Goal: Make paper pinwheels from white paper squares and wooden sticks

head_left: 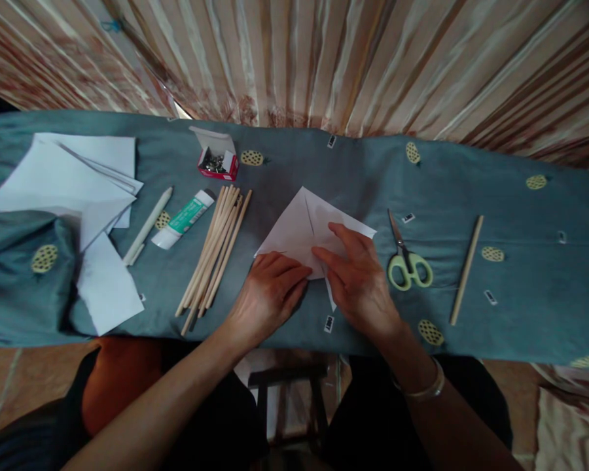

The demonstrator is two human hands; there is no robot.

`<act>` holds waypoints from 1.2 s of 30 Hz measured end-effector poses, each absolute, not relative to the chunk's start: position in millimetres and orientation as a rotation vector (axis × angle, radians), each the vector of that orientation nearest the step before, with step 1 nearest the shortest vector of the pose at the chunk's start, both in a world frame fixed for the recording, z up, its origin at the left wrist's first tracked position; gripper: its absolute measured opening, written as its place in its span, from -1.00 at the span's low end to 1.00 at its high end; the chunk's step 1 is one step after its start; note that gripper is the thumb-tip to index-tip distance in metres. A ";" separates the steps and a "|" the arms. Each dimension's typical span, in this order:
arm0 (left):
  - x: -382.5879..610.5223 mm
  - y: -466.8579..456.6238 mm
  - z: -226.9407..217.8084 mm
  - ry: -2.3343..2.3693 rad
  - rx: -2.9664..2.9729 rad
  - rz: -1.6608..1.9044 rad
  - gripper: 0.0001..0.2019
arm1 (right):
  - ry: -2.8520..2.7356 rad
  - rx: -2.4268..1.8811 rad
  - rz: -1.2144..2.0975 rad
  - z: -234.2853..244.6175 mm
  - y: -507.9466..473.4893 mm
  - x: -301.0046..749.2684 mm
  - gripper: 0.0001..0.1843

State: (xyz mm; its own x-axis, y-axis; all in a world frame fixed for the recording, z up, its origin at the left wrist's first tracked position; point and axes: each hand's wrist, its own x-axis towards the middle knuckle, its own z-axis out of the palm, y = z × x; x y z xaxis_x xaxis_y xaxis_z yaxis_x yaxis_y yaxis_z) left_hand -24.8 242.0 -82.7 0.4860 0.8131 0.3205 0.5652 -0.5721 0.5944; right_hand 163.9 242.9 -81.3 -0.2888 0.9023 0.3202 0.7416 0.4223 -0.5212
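A white sheet of paper (294, 222) with a slit or dark line running in from its top corner lies on the cloth in front of me, turned like a diamond. My left hand (272, 288) is on its lower left edge, fingers curled over the paper and thumb close to the index finger. Over the lower right part rests my right hand (358, 275), fingers apart and fingertips touching the paper. A narrow paper point sticks out below, beside the right hand. Scissors with light green handles (410, 269) lie just right of that hand, blades slightly apart.
Left of the paper lie a bundle of wooden sticks (216, 248), a glue tube (184, 219), a white pen (150, 226) and loose white sheets (49, 176). An open red box (218, 157) holds small metal pieces. One stick (466, 271) lies far right. A pleated curtain (294, 59) hangs behind.
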 end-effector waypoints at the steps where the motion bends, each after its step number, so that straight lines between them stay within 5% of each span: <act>1: -24.7 242.2 -82.4 1.146 2.325 0.819 -0.84 | -2.118 -1.381 0.357 -81.5 243.0 163.8 -0.62; 24: -28.4 242.9 -78.5 1.135 2.501 0.764 -0.86 | -1.969 -1.543 0.275 -71.2 252.8 184.6 -0.49; 36: -58.8 259.6 -60.1 1.316 2.560 0.833 -0.74 | -1.993 -1.727 0.227 -56.3 246.1 190.6 -0.72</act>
